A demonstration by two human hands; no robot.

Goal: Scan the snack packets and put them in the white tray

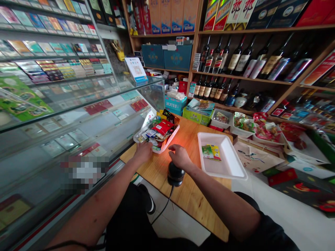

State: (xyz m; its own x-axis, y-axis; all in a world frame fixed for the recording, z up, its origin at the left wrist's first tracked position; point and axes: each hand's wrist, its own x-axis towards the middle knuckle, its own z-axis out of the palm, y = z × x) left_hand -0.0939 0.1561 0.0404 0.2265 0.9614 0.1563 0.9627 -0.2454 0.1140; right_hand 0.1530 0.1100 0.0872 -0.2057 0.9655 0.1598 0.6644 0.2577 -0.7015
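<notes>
On the wooden table, my left hand (143,152) reaches to the near left end of a white tray (171,139) heaped with snack packets. Its fingers are bent down among the packets; what they pinch is hidden. A red packet (163,127) lies on top of the heap. My right hand (180,157) is over the top of a black corded scanner (175,175), with thumb and fingers bent but apart and nothing visible between them. Orange-red light falls on the wood beyond that hand. To the right, a second white tray (235,164) holds a green packet (207,151) and a yellow packet (216,152).
A glass display counter (86,94) borders the left side. Shelves (240,82) with bottles and boxes stand behind. Bins of wrapped snacks (268,134) and a green box (196,115) line the table's far side. The scanner's cable (164,206) hangs off the near edge.
</notes>
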